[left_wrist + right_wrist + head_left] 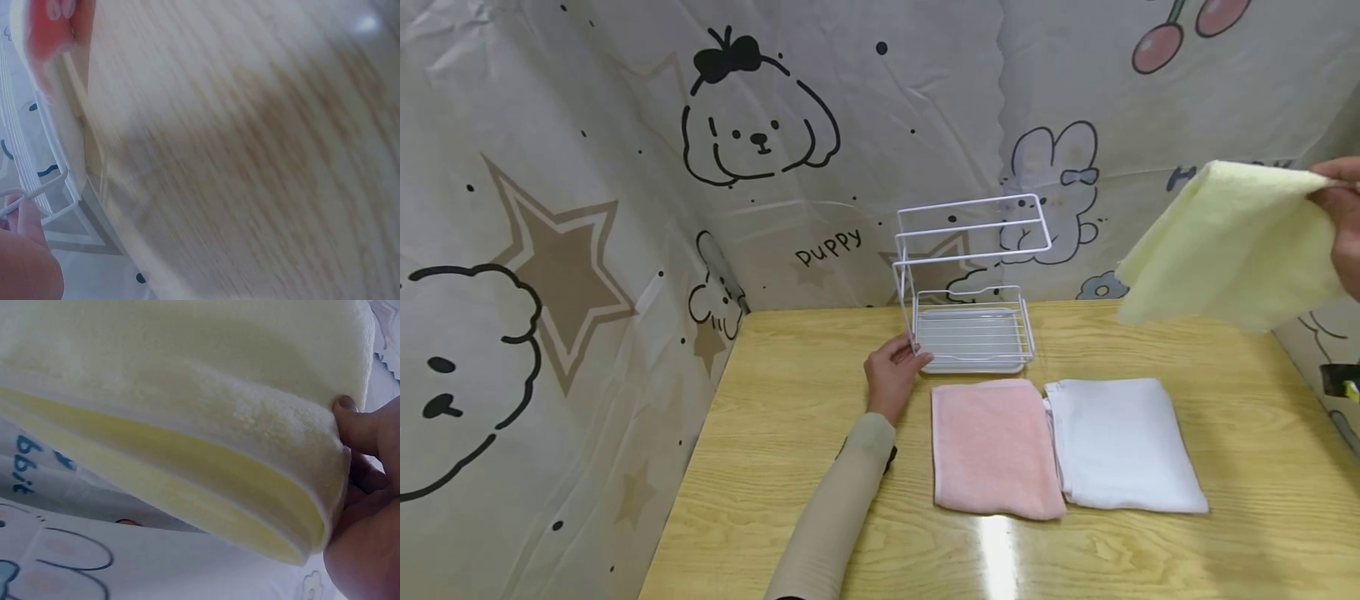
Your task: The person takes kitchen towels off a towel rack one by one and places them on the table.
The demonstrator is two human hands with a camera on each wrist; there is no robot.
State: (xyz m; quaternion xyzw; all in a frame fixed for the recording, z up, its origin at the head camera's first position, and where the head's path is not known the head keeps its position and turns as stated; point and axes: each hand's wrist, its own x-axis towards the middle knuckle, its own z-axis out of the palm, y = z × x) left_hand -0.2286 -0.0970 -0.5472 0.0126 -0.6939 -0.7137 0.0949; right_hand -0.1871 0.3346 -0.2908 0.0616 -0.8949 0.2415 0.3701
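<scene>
A white wire rack (973, 254) with a pale tray (973, 337) in its base stands at the back of the table. My left hand (895, 373) grips the rack's lower left corner; in the left wrist view its fingers (28, 225) curl about a white wire. High on the right, my right hand (1341, 221) pinches a folded yellow towel (1240, 246) by its edge. The right wrist view shows the thumb (356, 428) on top of the towel (187, 425), whose layers gape apart at the lower side. The towel hangs in the air, apart from the rack.
A folded pink towel (996, 450) lies in front of the rack, with a folded white towel (1123, 446) touching its right side. Patterned cloth (850, 100) hangs behind and to the left of the wooden table (760, 467). A dark object (1337, 381) shows at the right edge.
</scene>
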